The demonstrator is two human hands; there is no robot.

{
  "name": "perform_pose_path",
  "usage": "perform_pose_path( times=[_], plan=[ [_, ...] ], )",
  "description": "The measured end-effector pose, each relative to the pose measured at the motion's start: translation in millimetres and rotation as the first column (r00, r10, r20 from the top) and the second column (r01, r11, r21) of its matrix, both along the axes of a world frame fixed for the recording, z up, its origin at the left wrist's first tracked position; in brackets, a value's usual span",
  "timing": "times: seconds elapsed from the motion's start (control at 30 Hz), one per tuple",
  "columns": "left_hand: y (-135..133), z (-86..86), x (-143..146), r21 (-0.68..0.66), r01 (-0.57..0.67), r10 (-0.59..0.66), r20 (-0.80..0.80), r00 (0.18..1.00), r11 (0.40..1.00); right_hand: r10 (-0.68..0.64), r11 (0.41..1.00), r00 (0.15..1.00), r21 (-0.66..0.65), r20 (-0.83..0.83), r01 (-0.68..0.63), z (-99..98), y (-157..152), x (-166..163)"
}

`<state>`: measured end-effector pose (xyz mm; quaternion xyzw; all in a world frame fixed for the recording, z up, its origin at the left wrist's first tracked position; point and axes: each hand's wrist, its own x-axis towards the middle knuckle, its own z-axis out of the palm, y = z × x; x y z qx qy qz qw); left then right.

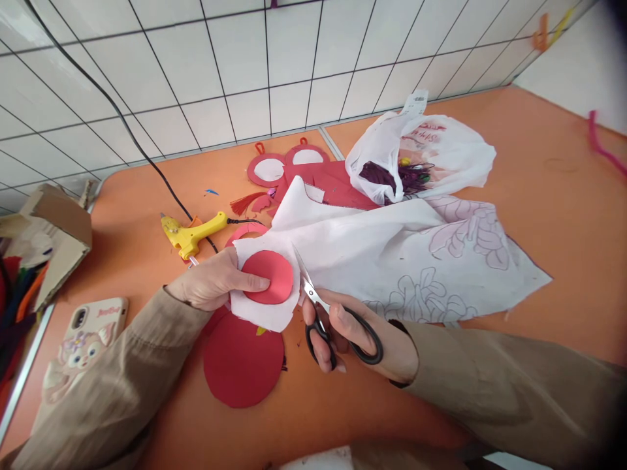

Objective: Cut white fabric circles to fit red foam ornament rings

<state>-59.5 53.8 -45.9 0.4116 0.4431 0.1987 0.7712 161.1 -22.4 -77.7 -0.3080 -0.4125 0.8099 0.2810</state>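
Note:
My left hand [215, 277] pinches a red paper disc [280, 277] flat against white cloth [267, 318], thumb on top of the disc. The cloth runs on to the right as a large sheet [337, 241] with printed flower outlines. In my right hand [362, 323] is a pair of scissors [318, 303] with black handles, fingers through the loops. Its blades point up and left at the cloth's edge, just right of the disc, and look slightly parted. Below the left hand lies a bigger dark red disc [243, 365] on the table.
A yellow glue gun [193, 234] with a black cord lies left of the cloth. Behind are red cut-out pieces [323, 176] and a white plastic bag [455, 153] with dark tassels. A phone [91, 339] and a cardboard box [59, 225] occupy the left of the orange table [130, 192].

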Motion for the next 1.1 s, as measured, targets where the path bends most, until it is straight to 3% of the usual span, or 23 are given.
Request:
perform_pose_path(
  times=[0.97,1.1],
  plan=[
    [-0.1,-5.2,-5.2,-0.011,0.04,-0.038,0.103,0.994,0.999,0.028,0.992,1.0,0.119,0.004,-0.028,-6.8,0.1,3.0],
    [-1.0,-2.8,-5.1,-0.023,0.036,-0.034,0.061,0.998,0.999,0.063,0.988,0.998,0.143,0.013,-0.064,-6.9,2.7,6.3]
  ],
)
